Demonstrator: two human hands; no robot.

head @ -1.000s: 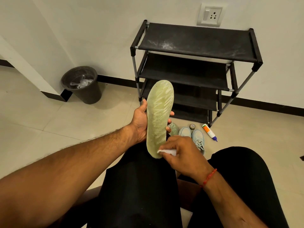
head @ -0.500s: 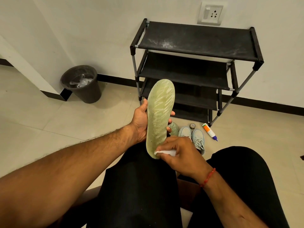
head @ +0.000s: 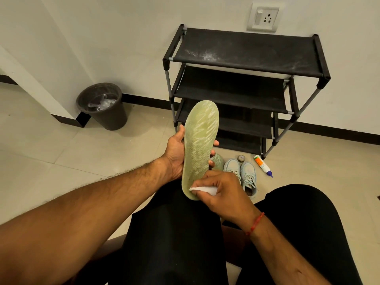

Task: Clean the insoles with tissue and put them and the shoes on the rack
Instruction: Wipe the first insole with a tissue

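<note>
Head view: I read the left hand (head: 176,153) as gripping the green insole (head: 200,145) at mid-length, thumb on one edge and fingertips curled round the other. The insole stands nearly upright over the lap, toe end uppermost, in front of the rack (head: 246,52). The right hand (head: 224,192) pinches a small wad of white tissue (head: 203,189) between thumb and curled fingers and presses it on the heel end of the insole.

Hazards, as I judge them:

1. Flex. The insole is gripped only at its middle, while the wiping load falls on the free heel end. A hard stroke may bend it or twist it out of the left hand onto the floor.
2. Tissue failure. The wad is small and the insole face is textured. Friction may tear the tissue or leave lint.
3. Re-soiling. The top shelf of the rack carries whitish dust smears. A wiped insole laid there may pick dirt up again.
4. Floor clutter. The pale blue shoes (head: 240,171) stand on the floor at the foot of the rack. What appears to be the second insole (head: 217,161) lies just beside them, partly hidden. A small round tin (head: 241,158) and a glue bottle (head: 263,165) lie near; a reach for the shoes may knock either.
</note>
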